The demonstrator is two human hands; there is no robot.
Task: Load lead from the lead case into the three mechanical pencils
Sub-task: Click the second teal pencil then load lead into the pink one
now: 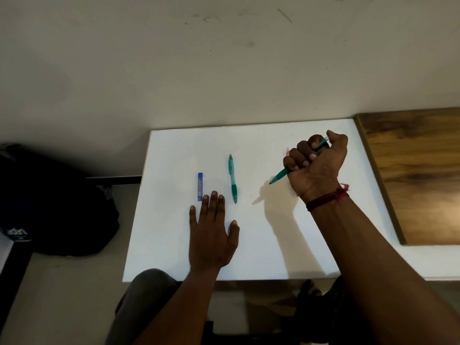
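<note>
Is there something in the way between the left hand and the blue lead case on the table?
Nothing visible stands between them. The left hand lies flat on the white table, its fingertips right beside the lead case's near end. A teal pencil lies to the right of the case, off that path.

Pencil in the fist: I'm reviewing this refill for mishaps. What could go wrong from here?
The right hand grips the pencil in a fist, tip angled down; jabbed on the table, the tip might snap. The pink pencil lies mostly hidden behind that hand and could get knocked. The left hand lies beside the lead case and may nudge it.
</note>
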